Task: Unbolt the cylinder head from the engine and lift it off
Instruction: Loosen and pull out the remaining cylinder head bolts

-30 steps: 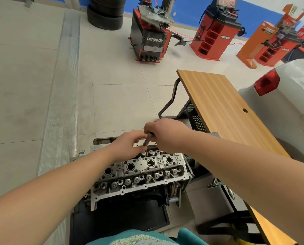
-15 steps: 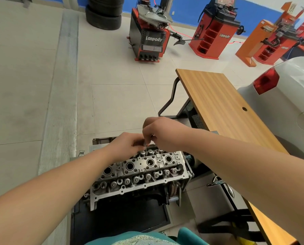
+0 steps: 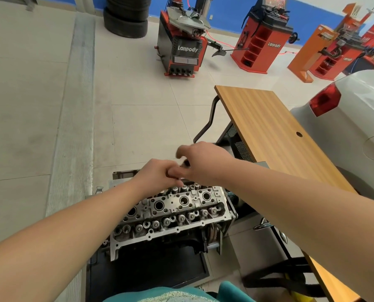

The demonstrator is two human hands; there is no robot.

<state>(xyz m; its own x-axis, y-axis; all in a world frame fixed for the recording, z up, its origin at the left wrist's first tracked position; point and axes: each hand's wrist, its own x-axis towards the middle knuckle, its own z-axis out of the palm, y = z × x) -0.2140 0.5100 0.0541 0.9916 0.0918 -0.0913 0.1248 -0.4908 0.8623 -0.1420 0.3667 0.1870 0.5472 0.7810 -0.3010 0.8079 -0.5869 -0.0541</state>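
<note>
The aluminium cylinder head (image 3: 170,212) sits on the engine block on a low stand in front of me, its spark-plug wells and valve springs facing up. My left hand (image 3: 157,174) hovers over the head's far edge with fingers curled, pinching something small that I cannot make out. My right hand (image 3: 201,160) is just above and beside it, fingers curled round a thin dark metal tool or bolt shaft (image 3: 186,163), of which only a short bit shows. The two hands touch at the fingertips.
A wooden-topped table (image 3: 269,131) runs along the right, with a white car's rear (image 3: 351,127) beyond it. Red tyre machines (image 3: 181,44) and stacked tyres (image 3: 127,16) stand at the back. Tiled floor lies to the left and beyond the engine.
My right hand has lifted upward from the head's far edge with the thin metal piece. My left hand has stayed at the same spot, fingers now closer against the right hand.
</note>
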